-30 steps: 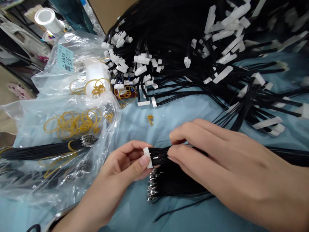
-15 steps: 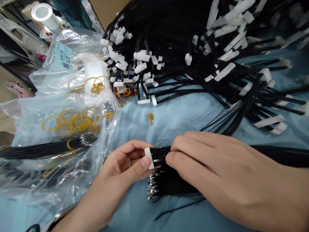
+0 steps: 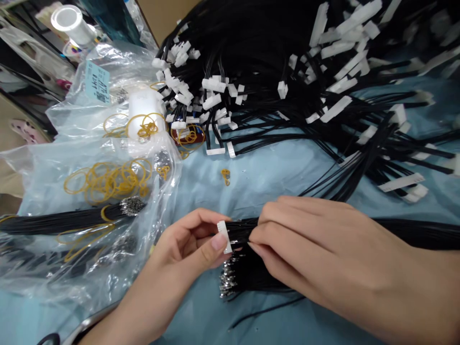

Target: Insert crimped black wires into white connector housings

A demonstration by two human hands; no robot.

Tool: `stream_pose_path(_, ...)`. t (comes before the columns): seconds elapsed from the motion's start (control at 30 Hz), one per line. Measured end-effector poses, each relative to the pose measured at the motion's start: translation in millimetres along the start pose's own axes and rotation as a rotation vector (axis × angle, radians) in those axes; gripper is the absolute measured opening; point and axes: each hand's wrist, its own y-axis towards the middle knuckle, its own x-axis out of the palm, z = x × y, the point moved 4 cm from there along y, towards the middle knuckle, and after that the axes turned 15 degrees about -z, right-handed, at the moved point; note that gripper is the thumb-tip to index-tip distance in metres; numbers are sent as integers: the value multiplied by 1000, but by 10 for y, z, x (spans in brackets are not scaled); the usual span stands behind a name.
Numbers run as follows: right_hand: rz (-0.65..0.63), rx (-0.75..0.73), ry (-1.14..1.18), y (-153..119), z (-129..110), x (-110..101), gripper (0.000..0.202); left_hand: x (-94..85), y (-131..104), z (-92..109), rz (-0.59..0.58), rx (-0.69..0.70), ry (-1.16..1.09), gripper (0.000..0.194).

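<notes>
A small white connector (image 3: 224, 235) is pinched between the thumb and fingers of my left hand (image 3: 187, 254). Black wires (image 3: 242, 230) run from its right side toward my right hand (image 3: 323, 254), whose closed fingertips grip a wire just right of the connector. Below the connector lies a thick bundle of black wires (image 3: 255, 273) with bare metal terminals (image 3: 227, 278) at its left end. The bundle passes beneath my right hand, which hides part of it. One loose black wire (image 3: 264, 311) sits at the bundle's lower edge.
Finished-looking black cables with white connectors (image 3: 214, 85) heap across the back and right. Clear plastic bags (image 3: 165, 211) at left bear yellow rubber bands (image 3: 108, 179) and another wire bundle (image 3: 72, 219). A white spool (image 3: 72, 23) stands at the back left, and a blue cloth (image 3: 201, 191) covers the table.
The connector and my left fingers appear slightly farther right. My right fingertips have shifted a little right and down along the wires. The whole view has moved slightly.
</notes>
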Motion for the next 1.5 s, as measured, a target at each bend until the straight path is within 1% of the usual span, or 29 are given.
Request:
stream_pose_path(0.13,10,27,90,6,15,9,19,7,7,12,-7,6,1,11)
stream_pose_path(0.23,12,29,101,14,14,15,22,3,2,19,6,-3,-7,11)
stream_pose_path(0.37,1,18,-7,19,-13,24,22,1,8,18,18,0,3,10)
stream_pose_path(0.47,51,8,-109,20,-47,-16,24,-2,17,21,31,19,5,9)
stream_pose_path(0.57,101,-52,-145,20,-92,-84,34,-2,13,30,40,22,4,10)
stream_pose_path(0.67,107,-120,-174,14,-130,-136,38,7,-2,33,40,1,18,12)
stream_pose_path(0.73,76,-122,-202,13,-139,-142,39,10,-11,29,47,-9,28,12)
stream_pose_path(0.87,87,-92,-234,24,-145,-134,39,5,-20,13,54,-4,48,14)
stream_pose_path(0.97,91,-98,-240,50,-145,-101,39,-5,-22,7,46,15,70,14)
stream_pose_path(1.2,113,-169,-218,31,-136,-68,39,-7,-1,26,62,40,107,12)
stream_pose_path(1.33,115,-132,-198,39,-130,-91,38,-8,2,25,78,46,110,11)
stream_pose_path(1.5,135,-130,-228,53,-145,-106,37,-8,-20,28,105,34,125,10)
